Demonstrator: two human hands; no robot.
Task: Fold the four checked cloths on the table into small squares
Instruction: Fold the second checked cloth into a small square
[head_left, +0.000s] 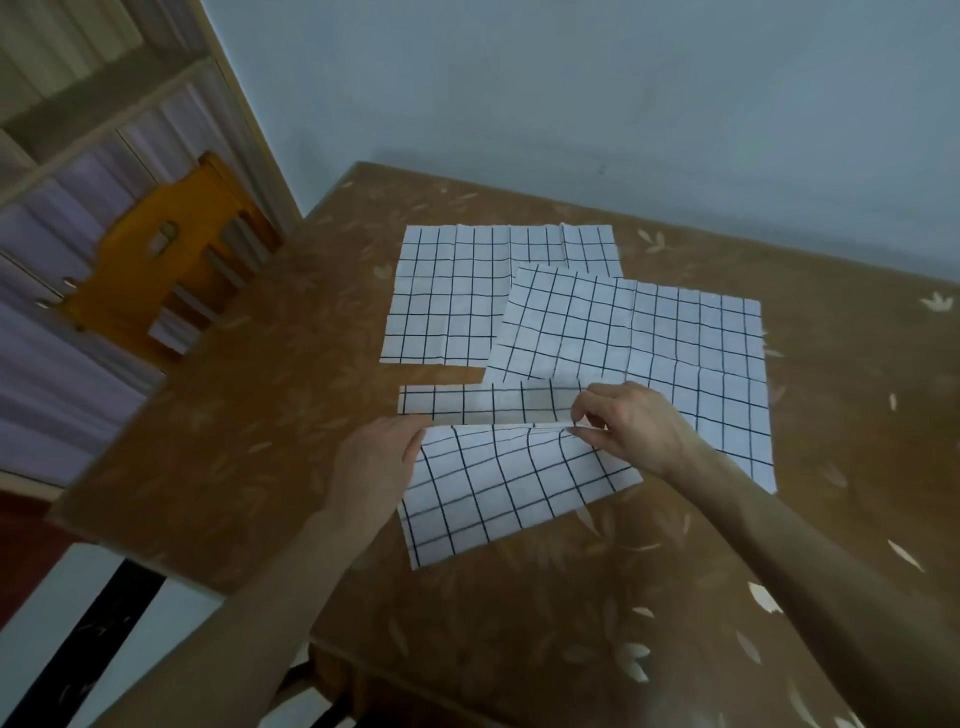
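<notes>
On the brown leaf-patterned table (519, 597) two checked cloths lie flat and overlapping at the far side, one far left (447, 291) and one right (675, 343), while the near cloth (498, 488) is in its first fold. The left hand (374, 467) grips its left edge and the right hand (634, 426) pinches its raised far edge, a strip of checked cloth (467, 402) lying just beyond; I judge the next move calls for matching the edges squarely and pressing the crease
</notes>
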